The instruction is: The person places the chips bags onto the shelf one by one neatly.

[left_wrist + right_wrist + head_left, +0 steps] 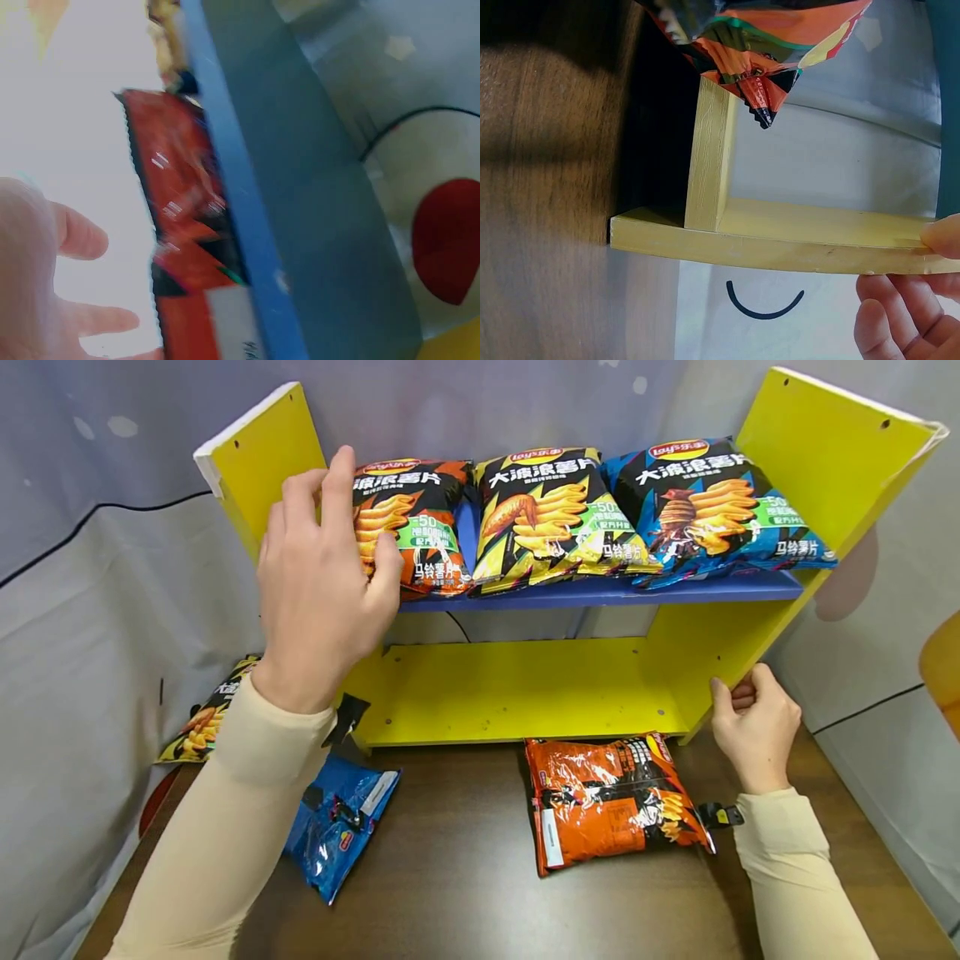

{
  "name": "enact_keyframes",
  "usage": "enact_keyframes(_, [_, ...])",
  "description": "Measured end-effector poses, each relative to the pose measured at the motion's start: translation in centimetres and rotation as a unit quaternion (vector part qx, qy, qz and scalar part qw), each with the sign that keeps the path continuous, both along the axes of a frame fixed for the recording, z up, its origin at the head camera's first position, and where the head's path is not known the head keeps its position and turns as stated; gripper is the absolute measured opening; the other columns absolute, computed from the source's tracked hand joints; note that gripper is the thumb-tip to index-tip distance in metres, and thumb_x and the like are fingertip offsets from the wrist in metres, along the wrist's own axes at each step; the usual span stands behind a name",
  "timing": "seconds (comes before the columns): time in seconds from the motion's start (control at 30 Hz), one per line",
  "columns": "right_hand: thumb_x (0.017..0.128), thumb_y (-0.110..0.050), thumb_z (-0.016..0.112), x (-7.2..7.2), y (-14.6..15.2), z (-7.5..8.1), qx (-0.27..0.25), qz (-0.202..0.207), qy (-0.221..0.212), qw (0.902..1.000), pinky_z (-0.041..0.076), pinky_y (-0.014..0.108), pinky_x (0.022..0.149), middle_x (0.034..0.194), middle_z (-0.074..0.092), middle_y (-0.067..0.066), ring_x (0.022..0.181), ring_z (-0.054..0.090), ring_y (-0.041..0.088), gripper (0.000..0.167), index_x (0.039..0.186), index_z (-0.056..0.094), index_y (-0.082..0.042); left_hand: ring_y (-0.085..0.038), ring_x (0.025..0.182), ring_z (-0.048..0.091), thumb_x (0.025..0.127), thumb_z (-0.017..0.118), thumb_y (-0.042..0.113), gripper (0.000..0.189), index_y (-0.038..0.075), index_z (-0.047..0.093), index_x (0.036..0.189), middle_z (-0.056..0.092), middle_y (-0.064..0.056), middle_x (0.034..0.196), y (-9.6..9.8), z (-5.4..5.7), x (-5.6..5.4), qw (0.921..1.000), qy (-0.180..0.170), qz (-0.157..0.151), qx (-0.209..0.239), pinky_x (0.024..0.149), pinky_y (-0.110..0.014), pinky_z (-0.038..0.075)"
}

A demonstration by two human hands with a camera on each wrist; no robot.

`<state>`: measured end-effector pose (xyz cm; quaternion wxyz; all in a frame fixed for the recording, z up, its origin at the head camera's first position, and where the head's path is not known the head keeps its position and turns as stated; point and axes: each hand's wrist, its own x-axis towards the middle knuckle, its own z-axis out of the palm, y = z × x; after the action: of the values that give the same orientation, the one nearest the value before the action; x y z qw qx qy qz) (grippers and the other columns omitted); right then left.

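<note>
My left hand (318,577) is raised at the left end of the upper shelf (600,596), fingers extended. It overlaps the orange Lay's chip bag (442,539) in the head view. The left wrist view shows a gap between the fingers and that bag (176,180). To its right on the blue board sit a yellow chip bag (540,518) and a blue chip bag (705,510), fronts facing me. My right hand (757,727) pinches the front edge of the yellow rack's right side panel (690,643), thumb inside and fingers outside, as the right wrist view shows.
On the wooden table (450,877) an orange chip bag (600,806) lies back side up before the rack. A blue bag (337,827) lies at the left, partly behind my left arm. A yellow-black bag (206,718) rests farther left. The lower yellow board (510,693) is bare.
</note>
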<state>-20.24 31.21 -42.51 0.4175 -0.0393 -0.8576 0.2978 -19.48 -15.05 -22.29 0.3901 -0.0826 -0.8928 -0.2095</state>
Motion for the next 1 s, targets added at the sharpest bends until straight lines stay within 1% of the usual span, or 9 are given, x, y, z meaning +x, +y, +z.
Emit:
enact_keyframes(0.13, [0.092, -0.020, 0.070, -0.2, 0.0, 0.1, 0.000, 0.002, 0.003, 1.0000, 0.032, 0.013, 0.066, 0.072, 0.064, 0.016, 0.062, 0.040, -0.019, 0.022, 0.089, 0.062, 0.001, -0.040, 0.117, 0.054, 0.093, 0.050, 0.036, 0.064, 0.011, 0.051, 0.152, 0.056, -0.021, 0.139, 0.7, -1.1, 2.2, 0.9933, 0.108, -0.039, 0.013, 0.099, -0.054, 0.045])
enact_keyframes(0.23, [0.092, -0.020, 0.070, -0.1, -0.1, 0.1, 0.000, 0.003, 0.000, 1.0000, 0.031, 0.012, 0.067, 0.072, 0.065, 0.016, 0.062, 0.040, -0.019, 0.023, 0.089, 0.062, 0.001, -0.042, 0.110, 0.056, 0.090, 0.051, 0.032, 0.059, 0.006, 0.058, 0.142, 0.060, -0.024, 0.130, 1.6, -2.5, 3.6, 0.9804, 0.175, -0.087, 0.024, 0.094, -0.053, 0.046])
enact_keyframes(0.33, [0.093, -0.021, 0.070, -0.1, -0.1, 0.0, -0.002, -0.001, -0.004, 1.0000, 0.032, 0.013, 0.067, 0.072, 0.065, 0.016, 0.062, 0.040, -0.019, 0.024, 0.090, 0.063, 0.001, -0.042, 0.097, 0.057, 0.089, 0.054, 0.027, 0.051, 0.001, 0.063, 0.132, 0.064, -0.025, 0.119, 2.9, -4.6, 4.8, 0.9645, 0.224, -0.139, 0.020, 0.084, -0.051, 0.045])
enact_keyframes(0.4, [0.093, -0.022, 0.070, 0.0, 0.0, 0.0, -0.001, -0.002, -0.005, 1.0000, 0.032, 0.013, 0.067, 0.073, 0.065, 0.017, 0.062, 0.040, -0.019, 0.024, 0.090, 0.063, 0.001, -0.040, 0.092, 0.058, 0.088, 0.057, 0.025, 0.048, 0.000, 0.065, 0.128, 0.065, -0.024, 0.113, 4.0, -6.3, 5.4, 0.9577, 0.232, -0.170, 0.002, 0.079, -0.049, 0.047])
enact_keyframes(0.47, [0.093, -0.021, 0.070, 0.0, 0.0, 0.0, -0.001, -0.001, -0.003, 1.0000, 0.032, 0.013, 0.067, 0.073, 0.066, 0.018, 0.062, 0.040, -0.020, 0.024, 0.090, 0.063, 0.001, -0.036, 0.089, 0.059, 0.087, 0.058, 0.024, 0.045, 0.001, 0.066, 0.125, 0.066, -0.021, 0.112, 5.2, -8.2, 6.0, 0.9562, 0.215, -0.197, -0.029, 0.075, -0.045, 0.049])
enact_keyframes(0.57, [0.093, -0.021, 0.070, -0.1, 0.1, 0.0, 0.000, 0.001, -0.001, 1.0000, 0.032, 0.012, 0.068, 0.072, 0.066, 0.018, 0.062, 0.040, -0.021, 0.024, 0.090, 0.062, 0.001, -0.030, 0.092, 0.063, 0.087, 0.060, 0.026, 0.044, 0.004, 0.067, 0.125, 0.067, -0.015, 0.113, 7.4, -11.2, 6.7, 0.9563, 0.158, -0.231, -0.085, 0.074, -0.039, 0.052])
enact_keyframes(0.7, [0.093, -0.022, 0.070, -0.1, 0.1, 0.0, -0.002, 0.001, -0.001, 1.0000, 0.032, 0.011, 0.068, 0.072, 0.066, 0.017, 0.061, 0.040, -0.022, 0.025, 0.090, 0.062, 0.001, -0.024, 0.099, 0.063, 0.086, 0.063, 0.032, 0.048, 0.010, 0.065, 0.128, 0.065, -0.010, 0.120, 10.8, -15.4, 7.7, 0.9491, 0.083, -0.252, -0.169, 0.078, -0.034, 0.053])
enact_keyframes(0.87, [0.093, -0.022, 0.071, -0.1, 0.0, 0.0, -0.004, 0.003, -0.003, 1.0000, 0.032, 0.010, 0.068, 0.073, 0.066, 0.017, 0.061, 0.041, -0.022, 0.024, 0.091, 0.063, 0.001, -0.026, 0.116, 0.059, 0.084, 0.066, 0.045, 0.064, 0.018, 0.055, 0.142, 0.057, -0.009, 0.135, 14.5, -19.9, 9.2, 0.9356, -0.007, -0.243, -0.256, 0.085, -0.037, 0.054])
enact_keyframes(1.0, [0.093, -0.021, 0.070, 0.0, -0.1, 0.1, -0.005, 0.005, -0.003, 1.0000, 0.031, 0.010, 0.068, 0.073, 0.066, 0.017, 0.062, 0.040, -0.023, 0.024, 0.092, 0.063, 0.001, -0.036, 0.135, 0.051, 0.085, 0.065, 0.062, 0.084, 0.025, 0.038, 0.155, 0.042, -0.015, 0.155, 16.8, -22.0, 9.8, 0.9178, -0.104, -0.215, -0.317, 0.098, -0.049, 0.054])
